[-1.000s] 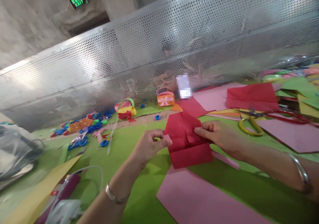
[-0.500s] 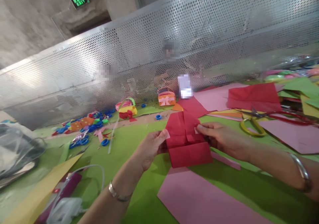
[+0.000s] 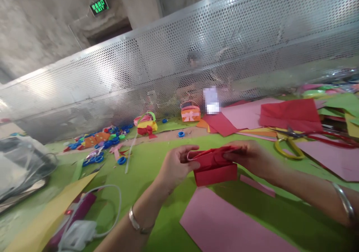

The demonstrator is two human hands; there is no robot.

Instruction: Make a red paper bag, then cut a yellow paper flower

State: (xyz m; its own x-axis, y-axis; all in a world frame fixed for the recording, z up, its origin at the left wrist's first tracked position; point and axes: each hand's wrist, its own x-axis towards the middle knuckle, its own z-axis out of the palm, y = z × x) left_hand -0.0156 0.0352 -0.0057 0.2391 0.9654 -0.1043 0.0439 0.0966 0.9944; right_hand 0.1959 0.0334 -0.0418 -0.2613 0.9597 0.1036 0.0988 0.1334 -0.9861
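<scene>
Item: folded red paper (image 3: 214, 166), creased and boxy with raised flaps, held just above the middle of the green-covered table (image 3: 146, 162). My left hand (image 3: 176, 166) pinches its left edge and my right hand (image 3: 249, 156) grips its right flap. A flat pink sheet (image 3: 224, 226) lies toward the near edge. Yellow-handled scissors (image 3: 288, 149) lie toward the right edge.

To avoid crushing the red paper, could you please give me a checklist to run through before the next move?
1. Left hand grips the red folded paper at its left edge: ok.
2. Right hand pinches its top right edge: ok.
3. Paper resting on the green table cover: cannot tell.
4. Yellow-handled scissors lie apart from both hands: ok.
5. Pink sheet untouched by either hand: ok.
6. Creases sharp: cannot tell, blurred.
</scene>
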